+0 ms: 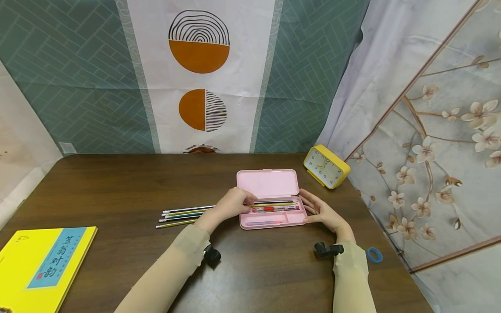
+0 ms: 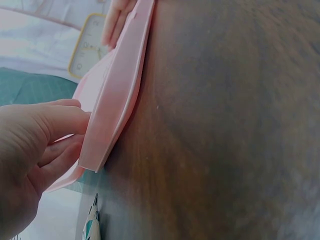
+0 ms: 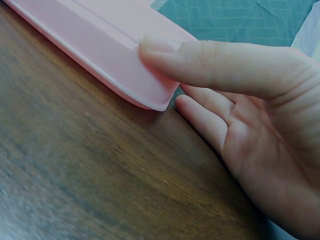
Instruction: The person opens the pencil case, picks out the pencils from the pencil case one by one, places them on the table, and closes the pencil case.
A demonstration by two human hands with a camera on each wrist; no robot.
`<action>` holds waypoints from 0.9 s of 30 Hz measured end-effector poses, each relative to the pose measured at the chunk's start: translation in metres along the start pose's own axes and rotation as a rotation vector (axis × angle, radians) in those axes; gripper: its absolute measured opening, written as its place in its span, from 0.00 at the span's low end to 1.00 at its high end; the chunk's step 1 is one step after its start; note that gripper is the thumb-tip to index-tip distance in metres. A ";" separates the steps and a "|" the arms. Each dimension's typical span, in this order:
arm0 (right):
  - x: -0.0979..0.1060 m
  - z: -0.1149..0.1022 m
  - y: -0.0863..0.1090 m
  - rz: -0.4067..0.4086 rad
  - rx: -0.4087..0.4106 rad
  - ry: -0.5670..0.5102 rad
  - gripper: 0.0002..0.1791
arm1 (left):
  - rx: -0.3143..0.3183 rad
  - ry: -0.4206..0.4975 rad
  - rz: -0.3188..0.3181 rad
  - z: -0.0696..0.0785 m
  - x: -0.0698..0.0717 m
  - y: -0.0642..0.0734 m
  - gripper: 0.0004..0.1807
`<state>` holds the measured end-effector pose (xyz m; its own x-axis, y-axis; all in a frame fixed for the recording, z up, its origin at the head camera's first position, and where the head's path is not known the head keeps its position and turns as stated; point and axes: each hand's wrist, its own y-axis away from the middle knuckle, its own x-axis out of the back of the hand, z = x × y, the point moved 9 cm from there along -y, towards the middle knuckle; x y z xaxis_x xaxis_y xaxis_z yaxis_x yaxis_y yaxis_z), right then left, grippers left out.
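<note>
A pink pencil case [image 1: 270, 182] lies on the table with its lid raised toward the back. Inside are dark and yellow pencils [image 1: 275, 203], a red pen [image 1: 270, 209] and, in the front compartment, a thin pale pink and purple pen [image 1: 264, 223]. My left hand [image 1: 236, 201] reaches over the case's left end, its curled fingers pinching the pencils' near ends; in the left wrist view the case wall partly hides the fingertips. At the right end my right hand [image 1: 322, 214] grips the case, thumb [image 3: 165, 52] on the front corner and fingers around the side.
Several pencils [image 1: 184, 214] lie left of the case, partly under my left wrist. A yellow book [image 1: 19, 256] is at the front left. A yellow alarm clock [image 1: 326, 166] stands behind the right hand, and a blue ring [image 1: 374, 255] lies beside the right forearm.
</note>
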<state>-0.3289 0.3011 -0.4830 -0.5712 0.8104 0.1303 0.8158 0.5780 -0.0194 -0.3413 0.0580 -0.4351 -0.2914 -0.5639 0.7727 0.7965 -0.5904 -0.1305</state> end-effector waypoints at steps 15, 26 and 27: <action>0.000 -0.001 0.000 0.003 0.008 -0.015 0.57 | -0.008 -0.026 -0.002 0.002 -0.002 0.000 0.14; 0.000 0.000 0.000 0.009 0.002 -0.012 0.57 | -0.027 -0.061 0.003 0.006 -0.004 -0.001 0.14; 0.000 0.000 0.000 0.009 0.002 -0.012 0.57 | -0.031 -0.068 0.005 0.007 -0.004 -0.001 0.13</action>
<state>-0.3289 0.3013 -0.4828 -0.5648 0.8167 0.1186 0.8207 0.5709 -0.0226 -0.3371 0.0647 -0.4338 -0.2502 -0.5270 0.8122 0.7807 -0.6060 -0.1527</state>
